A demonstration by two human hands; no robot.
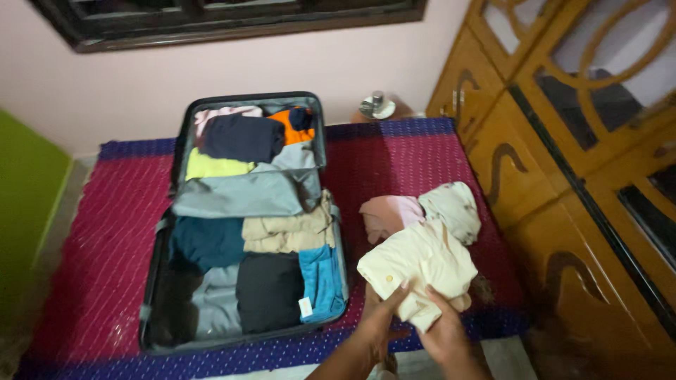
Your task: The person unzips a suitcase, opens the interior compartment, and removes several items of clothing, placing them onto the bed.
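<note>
Head view: both hands low, centre-right of frame. Left hand (pixel 382 309) under near-left edge of cream folded shirt (pixel 420 271), thumb clamped on top. Right hand (pixel 442 325) grips near-right edge, fingers curled over cloth. Shirt lifted slightly over red-purple bedspread (pixel 105 239). Just beyond hands: pink garment (pixel 387 214), pale patterned garment (pixel 454 207). Left of hands: open suitcase (pixel 320 134), packed with folded clothes. Right of hands: wooden cabinet (pixel 563 232).
</note>
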